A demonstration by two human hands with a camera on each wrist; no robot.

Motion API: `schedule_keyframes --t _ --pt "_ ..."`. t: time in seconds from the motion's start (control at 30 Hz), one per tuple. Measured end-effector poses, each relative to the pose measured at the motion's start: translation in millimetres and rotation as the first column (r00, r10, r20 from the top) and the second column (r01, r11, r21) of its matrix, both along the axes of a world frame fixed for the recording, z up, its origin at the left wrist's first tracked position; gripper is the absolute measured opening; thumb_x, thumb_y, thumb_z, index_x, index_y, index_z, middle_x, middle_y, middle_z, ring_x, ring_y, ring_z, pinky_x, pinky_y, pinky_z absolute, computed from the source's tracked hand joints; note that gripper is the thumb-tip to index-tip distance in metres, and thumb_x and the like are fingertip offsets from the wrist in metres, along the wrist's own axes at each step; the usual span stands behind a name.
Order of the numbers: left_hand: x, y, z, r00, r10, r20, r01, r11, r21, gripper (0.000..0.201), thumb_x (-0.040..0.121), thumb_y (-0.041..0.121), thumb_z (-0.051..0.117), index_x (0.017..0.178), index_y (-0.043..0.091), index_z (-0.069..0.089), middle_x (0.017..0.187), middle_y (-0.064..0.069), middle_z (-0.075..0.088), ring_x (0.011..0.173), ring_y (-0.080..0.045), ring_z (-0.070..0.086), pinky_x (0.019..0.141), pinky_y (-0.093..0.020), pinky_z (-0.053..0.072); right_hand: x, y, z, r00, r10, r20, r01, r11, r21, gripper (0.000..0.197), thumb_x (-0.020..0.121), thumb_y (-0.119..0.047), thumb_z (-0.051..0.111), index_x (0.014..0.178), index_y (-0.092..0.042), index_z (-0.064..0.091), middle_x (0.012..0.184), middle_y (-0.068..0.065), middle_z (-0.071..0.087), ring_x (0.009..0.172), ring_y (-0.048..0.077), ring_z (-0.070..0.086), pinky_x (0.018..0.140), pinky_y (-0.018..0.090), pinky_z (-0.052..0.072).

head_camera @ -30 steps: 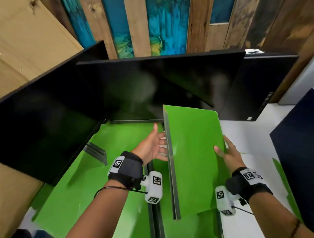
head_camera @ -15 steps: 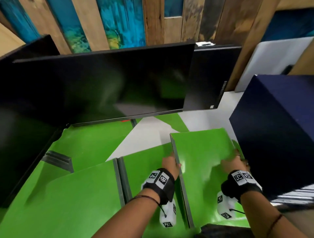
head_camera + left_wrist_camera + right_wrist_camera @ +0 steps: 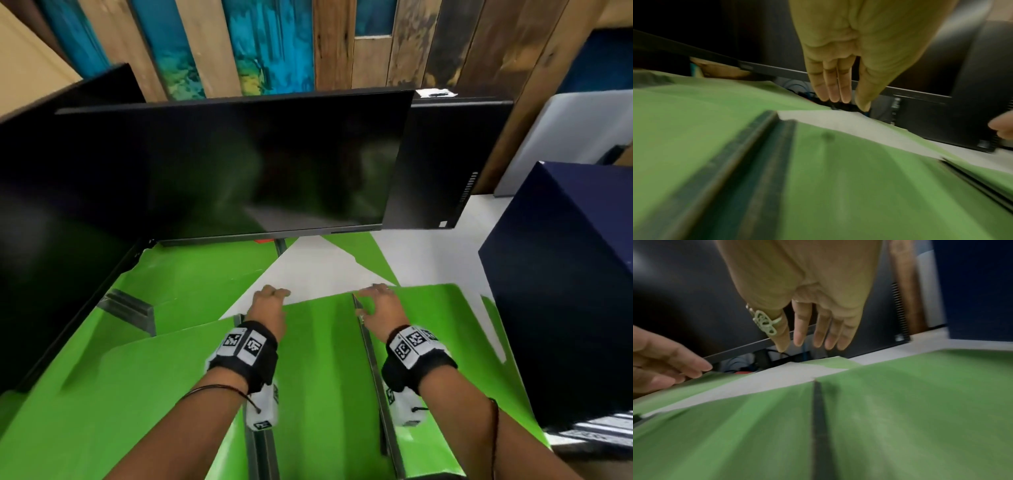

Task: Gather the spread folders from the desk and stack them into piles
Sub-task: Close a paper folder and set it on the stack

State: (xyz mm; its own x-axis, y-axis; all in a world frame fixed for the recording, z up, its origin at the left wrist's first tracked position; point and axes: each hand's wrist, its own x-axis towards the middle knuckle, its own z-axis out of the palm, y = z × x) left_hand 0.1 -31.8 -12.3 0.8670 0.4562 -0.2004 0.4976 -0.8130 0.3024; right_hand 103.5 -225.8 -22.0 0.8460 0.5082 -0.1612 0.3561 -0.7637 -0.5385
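Several bright green folders with dark spines lie flat on the white desk (image 3: 318, 270). One folder (image 3: 445, 335) lies at the right, another folder (image 3: 318, 359) in the middle, a third folder (image 3: 120, 394) at the left. More green covers (image 3: 198, 274) reach under the monitor. My left hand (image 3: 270, 298) hovers with straight fingers (image 3: 833, 87) over the middle folder's far edge, holding nothing. My right hand (image 3: 376, 298) hovers with spread fingers (image 3: 799, 331) over the right folder's far left corner, also holding nothing.
A wide black monitor (image 3: 239, 164) stands across the back, a second dark screen (image 3: 44, 240) angles in at the left, and a black computer case (image 3: 448, 161) sits behind right. A dark blue box (image 3: 565, 291) blocks the right side. Cables show under the monitor (image 3: 764, 358).
The folder I held upright a second ago now lies flat at the right. Both hands have let go of it and moved forward to the far edges of the folders.
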Motion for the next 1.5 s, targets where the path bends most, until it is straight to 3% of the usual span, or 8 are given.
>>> schedule_keyframes --t 0.17,0.3,0.43,0.77,0.97,1.03,1.3,1.5 --pt "-37.2 61.2 3.9 0.972 0.167 -0.164 -0.155 0.985 0.081 0.061 0.082 -0.013 0.039 0.134 0.02 0.046 0.133 -0.013 0.045 0.123 -0.03 0.046 0.106 -0.038 0.041 -9.8 75.7 3.2 0.934 0.342 -0.104 -0.357 0.913 -0.2 0.042 0.088 -0.012 0.057 0.13 -0.009 0.054 0.136 0.011 0.051 0.126 0.024 0.046 0.106 0.027 0.034" --pt "-58.2 77.1 1.8 0.916 0.226 -0.331 -0.213 0.974 0.075 0.052 0.089 0.009 0.053 0.137 0.02 0.039 0.135 -0.01 0.044 0.125 -0.029 0.046 0.108 -0.047 0.037 -18.0 106.6 -1.8 0.896 0.397 -0.199 -0.438 0.863 -0.252 0.085 0.079 -0.025 0.073 0.148 -0.012 0.023 0.155 0.013 0.017 0.143 0.027 0.02 0.117 0.032 0.02" --pt "-64.4 73.4 1.6 0.889 0.272 -0.369 -0.255 0.962 0.095 0.053 0.088 0.023 0.059 0.137 0.022 0.038 0.142 -0.007 0.038 0.133 -0.027 0.039 0.114 -0.056 0.021 -25.3 116.1 -11.4 0.89 0.37 -0.266 -0.44 0.85 -0.289 0.104 0.071 -0.034 0.079 0.15 -0.012 0.014 0.153 0.015 0.008 0.142 0.032 0.022 0.118 0.035 0.022" --pt "-47.7 60.0 54.5 0.991 0.133 0.019 -0.131 0.989 -0.065 0.032 0.084 0.019 0.063 0.116 0.015 0.062 0.124 -0.009 0.056 0.116 -0.025 0.052 0.108 -0.038 0.037 -20.0 117.0 2.3 0.921 0.299 -0.25 -0.326 0.943 -0.072 0.078 0.064 -0.027 0.084 0.126 -0.009 0.042 0.131 0.009 0.045 0.123 0.024 0.044 0.101 0.03 0.037" --pt "-25.4 39.6 106.4 0.93 0.135 0.343 -0.082 0.983 -0.165 0.032 0.09 0.008 0.054 0.119 0.02 0.056 0.146 -0.014 0.023 0.111 -0.027 0.051 0.113 -0.034 0.028 3.4 109.1 47.1 0.944 0.242 -0.223 -0.167 0.936 0.31 0.071 0.063 -0.02 0.084 0.12 -0.011 0.043 0.093 -0.007 0.05 0.075 0.003 0.045 0.067 0.017 0.038" --pt "-19.0 32.5 125.4 0.927 0.101 0.361 -0.029 0.979 -0.199 0.037 0.094 0.013 0.048 0.13 0.021 0.046 0.148 -0.017 0.023 0.097 -0.023 0.056 0.103 -0.025 0.03 10.1 106.0 58.4 0.96 0.197 -0.201 -0.095 0.899 0.428 0.067 0.061 -0.017 0.086 0.113 -0.015 0.044 0.082 -0.011 0.044 0.063 -0.003 0.034 0.055 0.015 0.028" --pt "-7.6 7.1 167.9 0.949 0.027 0.314 0.017 0.99 -0.137 0.077 0.086 0.056 0.047 0.143 0.007 0.028 0.144 -0.013 0.04 0.133 -0.024 0.038 0.107 -0.03 0.031 14.3 84.3 96.4 0.994 0.089 -0.067 -0.033 0.808 0.589 0.061 0.06 -0.009 0.085 0.102 -0.018 0.042 0.072 -0.013 0.034 0.06 0.003 0.033 0.051 0.009 0.036" --pt "-13.3 7.2 174.7 0.964 -0.107 0.242 0.135 0.985 -0.102 0.097 0.075 0.045 0.069 0.147 0.011 0.014 0.152 -0.006 0.027 0.14 -0.02 0.026 0.113 -0.029 0.024 15.2 77.1 100.6 0.997 0.06 -0.04 -0.022 0.785 0.619 0.063 0.058 -0.015 0.086 0.101 -0.024 0.041 0.067 -0.004 0.039 0.061 0.01 0.038 0.061 0.024 0.038"
